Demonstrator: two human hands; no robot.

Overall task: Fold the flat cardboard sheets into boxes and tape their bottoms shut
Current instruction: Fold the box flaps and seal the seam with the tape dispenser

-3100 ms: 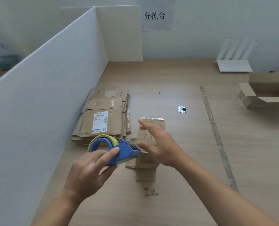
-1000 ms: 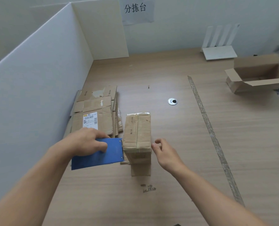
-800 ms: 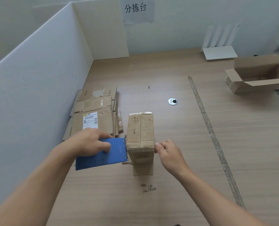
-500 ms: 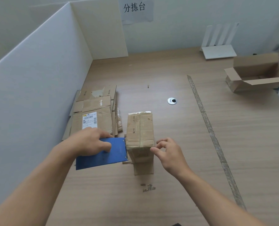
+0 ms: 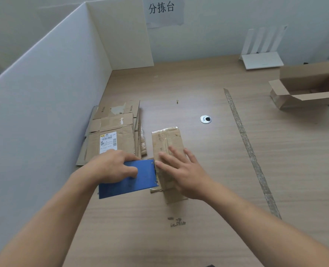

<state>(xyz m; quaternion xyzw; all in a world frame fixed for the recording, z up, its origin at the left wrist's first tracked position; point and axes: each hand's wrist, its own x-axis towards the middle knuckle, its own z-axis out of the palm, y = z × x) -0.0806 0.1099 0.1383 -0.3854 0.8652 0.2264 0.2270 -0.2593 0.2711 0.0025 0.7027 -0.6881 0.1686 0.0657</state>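
Pale wood desk [image 5: 208, 189], walled on the left by white partition boards [image 5: 44, 93]. A paper sign [image 5: 162, 10] is fixed to the back wall. A white router-like device [image 5: 261, 58] is stood at the far right, a metal grommet [image 5: 205, 119] is set in the desk top, and a long strip of old tape [image 5: 246, 147] is stuck across the surface.

Task's thing: a small folded box [image 5: 167, 139], set near the middle of the desk, just right of the stack of flat sheets [image 5: 113, 135]. It is presumably bottom-up. The upper flaps are seen closed, and a band of tape appears to run lengthwise along the seam and over the far end.

Left hand [image 5: 111, 166]: curled round a blue tape dispenser [image 5: 133, 180], whose front edge is held against the box's near left side.

Right hand [image 5: 183, 170]: fingers straight and spread, laid flat on the box top, nothing gripped. This is judged to be the tape being pressed down.

Progress, as judged:
- One open box [image 5: 310, 87] is parked at the far right with its flaps out, and is taken as finished.
- The box in hand is folded and its seam looks all but sealed. Whether the tape has been cut from the dispenser cannot be told.
- Several flat sheets are left in the stack; the count is not readable.

The task is therefore reckoned early to midway, with most of the folding and taping not yet done.
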